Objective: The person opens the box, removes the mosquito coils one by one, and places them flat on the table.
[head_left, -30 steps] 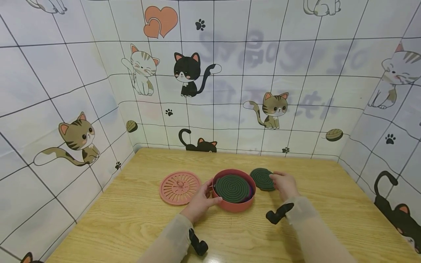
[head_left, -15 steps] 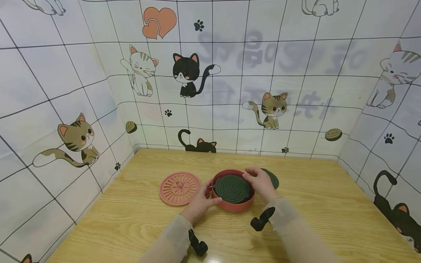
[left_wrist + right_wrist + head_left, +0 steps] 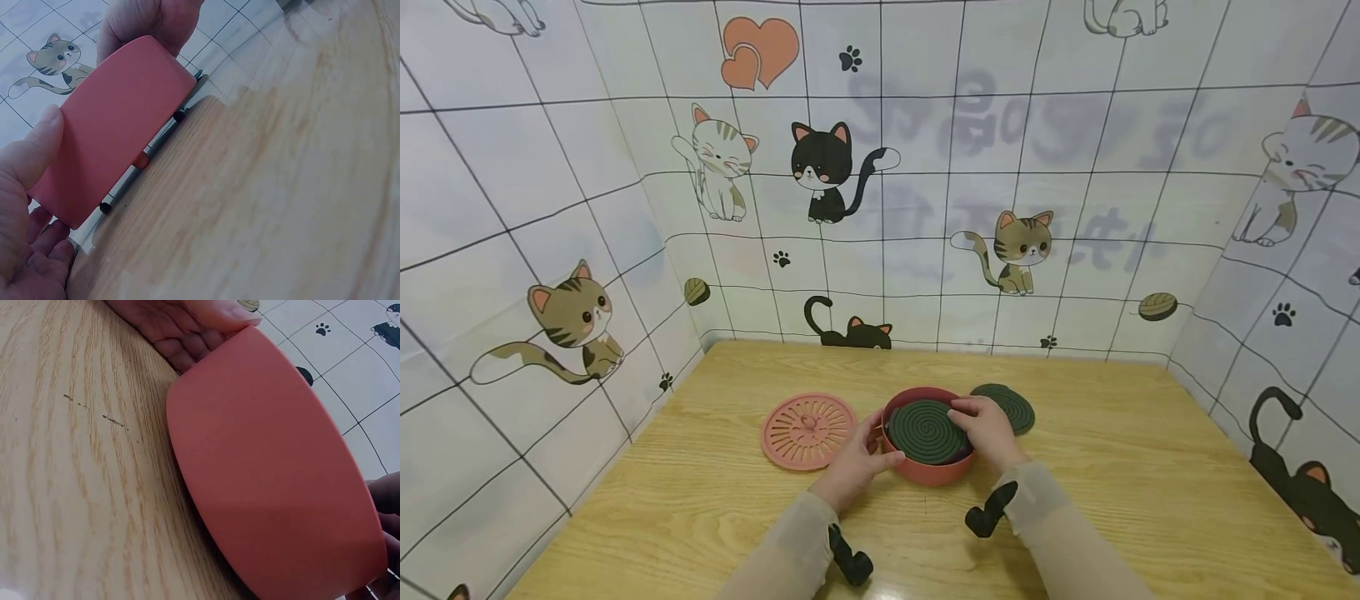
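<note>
A round green coil (image 3: 927,432) lies inside a red tin (image 3: 931,473) standing on the wooden surface (image 3: 1120,475). The left hand (image 3: 852,462) grips the tin's left side; the right hand (image 3: 988,429) bends its fingers over the right rim, beside the coil, and whether it pinches the coil cannot be told. More green coil (image 3: 1018,411) lies behind that hand, and a slotted pink lid (image 3: 808,431) rests at the tin's left.
</note>
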